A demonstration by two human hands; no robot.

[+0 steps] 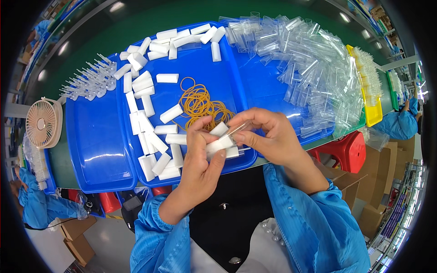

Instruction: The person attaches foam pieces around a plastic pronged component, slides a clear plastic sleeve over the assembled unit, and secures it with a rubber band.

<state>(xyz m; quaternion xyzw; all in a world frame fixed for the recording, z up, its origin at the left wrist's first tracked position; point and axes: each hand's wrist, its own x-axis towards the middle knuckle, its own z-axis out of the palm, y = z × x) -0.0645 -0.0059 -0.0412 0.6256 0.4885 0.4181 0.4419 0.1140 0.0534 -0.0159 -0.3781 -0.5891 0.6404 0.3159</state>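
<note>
My left hand (198,159) is closed, its thumb and fingers pinching a white block (218,145) above the near edge of the middle blue tray (182,63). A clear plastic sleeve (241,129) is pinched between the thumb and fingers of my right hand (271,136), its lower end against the block. Whether the block is inside the sleeve, I cannot tell. Just beyond my hands lies a heap of tan rubber bands (200,103). Several loose white blocks (144,120) lie along the left and far sides of this tray.
To the right, a large pile of clear plastic sleeves (309,68) covers much of another blue tray (261,86). On the left, a blue tray (100,141) has white-stemmed clear parts (93,79) at its far end. A small fan (44,123) stands beside it. A red stool (341,150) is at right.
</note>
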